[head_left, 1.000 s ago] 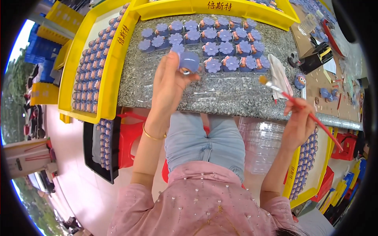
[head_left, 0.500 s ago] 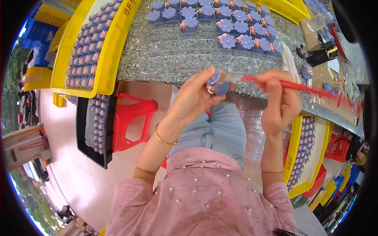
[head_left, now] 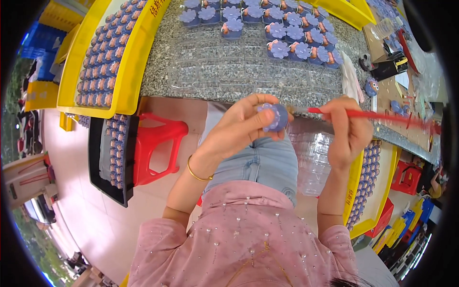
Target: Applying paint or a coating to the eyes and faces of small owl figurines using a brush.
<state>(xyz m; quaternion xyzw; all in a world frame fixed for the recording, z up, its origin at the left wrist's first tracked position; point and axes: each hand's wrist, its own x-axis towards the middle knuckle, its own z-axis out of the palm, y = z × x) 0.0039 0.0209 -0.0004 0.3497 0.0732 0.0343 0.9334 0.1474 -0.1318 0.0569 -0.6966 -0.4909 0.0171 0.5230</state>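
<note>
My left hand pinches a small purple-blue figurine with a flower-shaped cap, held above my lap at the table's front edge. The scalloped cap faces up toward me, and my thumb lies across it. A long red-handled brush is gripped in my right hand, its thin pale tip pointing left at the figurine's right side. Whether the tip touches the figurine I cannot tell. Beyond my hands a clear plastic compartment tray lies on the speckled table, with similar flower-capped figurines filling its back and right parts.
Yellow trays of peach-and-blue figurines stand at the left and lower right. A black tray and a red stool are below left. Tools and a black holder crowd the right worktop. Clear plastic trays are stacked beside my legs.
My left hand has turned the figurine so its flower cap now faces me, and shifted it slightly right and down. My right hand and the brush have moved a little right and down.
</note>
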